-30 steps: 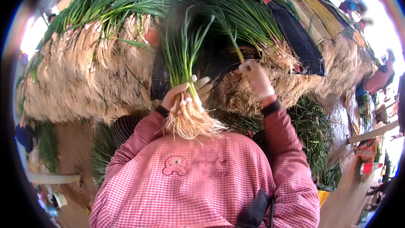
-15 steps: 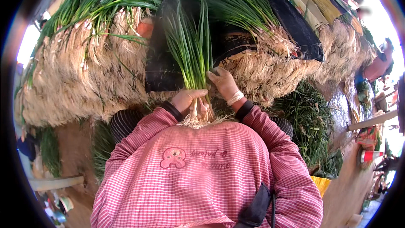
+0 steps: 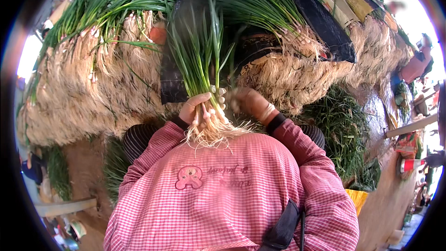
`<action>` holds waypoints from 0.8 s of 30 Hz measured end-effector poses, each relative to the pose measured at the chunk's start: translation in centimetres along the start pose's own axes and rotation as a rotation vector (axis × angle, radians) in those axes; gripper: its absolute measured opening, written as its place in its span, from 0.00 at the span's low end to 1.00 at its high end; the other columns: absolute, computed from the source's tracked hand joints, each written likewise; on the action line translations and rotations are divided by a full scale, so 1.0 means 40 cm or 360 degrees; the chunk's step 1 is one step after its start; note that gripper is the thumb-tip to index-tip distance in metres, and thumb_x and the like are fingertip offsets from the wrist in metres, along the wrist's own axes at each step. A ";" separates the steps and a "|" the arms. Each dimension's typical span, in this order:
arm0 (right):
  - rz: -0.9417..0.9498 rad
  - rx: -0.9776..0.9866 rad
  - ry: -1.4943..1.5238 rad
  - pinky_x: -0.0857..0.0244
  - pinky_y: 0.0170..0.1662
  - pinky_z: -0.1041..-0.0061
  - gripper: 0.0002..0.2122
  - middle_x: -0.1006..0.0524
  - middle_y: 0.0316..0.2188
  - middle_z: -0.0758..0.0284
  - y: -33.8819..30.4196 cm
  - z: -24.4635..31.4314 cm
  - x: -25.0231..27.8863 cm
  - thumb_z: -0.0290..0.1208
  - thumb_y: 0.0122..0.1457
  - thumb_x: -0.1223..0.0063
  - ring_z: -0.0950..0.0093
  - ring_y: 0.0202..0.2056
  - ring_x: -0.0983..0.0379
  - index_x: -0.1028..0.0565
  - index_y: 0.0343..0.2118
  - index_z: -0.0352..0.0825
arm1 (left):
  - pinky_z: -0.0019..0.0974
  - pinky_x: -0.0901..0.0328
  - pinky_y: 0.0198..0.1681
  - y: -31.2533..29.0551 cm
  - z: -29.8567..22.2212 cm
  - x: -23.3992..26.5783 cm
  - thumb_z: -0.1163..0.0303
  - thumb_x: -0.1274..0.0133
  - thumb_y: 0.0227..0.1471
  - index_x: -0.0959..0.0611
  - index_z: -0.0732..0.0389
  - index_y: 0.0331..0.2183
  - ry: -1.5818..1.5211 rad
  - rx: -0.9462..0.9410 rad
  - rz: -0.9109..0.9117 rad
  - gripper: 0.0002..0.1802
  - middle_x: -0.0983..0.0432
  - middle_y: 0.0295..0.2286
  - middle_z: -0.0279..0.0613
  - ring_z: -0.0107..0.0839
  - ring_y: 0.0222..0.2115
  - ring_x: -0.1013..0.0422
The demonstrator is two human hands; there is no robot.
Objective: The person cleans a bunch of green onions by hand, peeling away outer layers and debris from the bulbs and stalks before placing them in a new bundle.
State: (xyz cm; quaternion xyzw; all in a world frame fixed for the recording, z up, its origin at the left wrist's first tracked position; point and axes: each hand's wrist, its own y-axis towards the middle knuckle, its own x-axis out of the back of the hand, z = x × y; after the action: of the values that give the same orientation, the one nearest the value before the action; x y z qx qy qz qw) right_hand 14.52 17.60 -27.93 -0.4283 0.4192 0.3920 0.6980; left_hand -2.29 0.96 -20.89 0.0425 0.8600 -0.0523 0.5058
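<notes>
My left hand [image 3: 195, 109] clamps the bunch of green spring onions with pale roots [image 3: 204, 88] upright before my chest; my right hand [image 3: 248, 104] has come across, fingers curled touching its white stems.

Layout: bunch of scallions held centrally, before stacked scallion piles.

The left hand [image 3: 195, 109] grips the scallion bunch [image 3: 200, 60] at its base, roots below; the right hand [image 3: 248, 102] sits just beside it to the right. Scallion piles [image 3: 88, 83] lie behind, extending left and right. A dark bag [image 3: 320, 23] rests on the right pile.
</notes>
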 end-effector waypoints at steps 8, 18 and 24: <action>-0.0317 0.0534 -0.1533 0.31 0.40 0.77 0.20 0.22 0.34 0.67 -0.025 0.017 -0.223 0.41 0.62 0.47 0.77 0.32 0.27 0.29 0.47 0.27 | 0.42 0.28 0.45 0.006 0.005 0.035 0.64 0.49 0.58 0.29 0.59 0.52 0.0136 0.0248 -0.0092 0.22 0.28 0.36 0.43 0.35 0.36 0.27; -0.0328 0.1318 -0.1307 0.34 0.38 0.79 0.08 0.25 0.29 0.73 -0.093 -0.030 -0.211 0.36 0.63 0.49 0.81 0.31 0.31 0.26 0.36 0.36 | 0.47 0.27 0.42 -0.006 -0.015 0.089 0.64 0.50 0.59 0.27 0.59 0.42 0.0013 0.0228 -0.0090 0.12 0.28 0.34 0.40 0.39 0.36 0.27; -0.0019 0.0728 -0.3902 0.29 0.37 0.70 0.15 0.23 0.29 0.62 -0.188 0.047 -0.027 0.35 0.58 0.46 0.64 0.30 0.25 0.26 0.47 0.37 | 0.43 0.31 0.51 0.006 -0.013 -0.002 0.62 0.51 0.61 0.33 0.60 0.54 -0.0159 0.0044 0.0131 0.23 0.27 0.43 0.41 0.36 0.43 0.27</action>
State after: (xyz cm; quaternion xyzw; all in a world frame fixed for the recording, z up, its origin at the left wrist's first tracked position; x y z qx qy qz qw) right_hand 21.43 16.69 -24.39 0.3487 -0.4509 0.4478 0.6889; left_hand -2.66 1.25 -20.58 0.0822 0.8305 -0.0454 0.5491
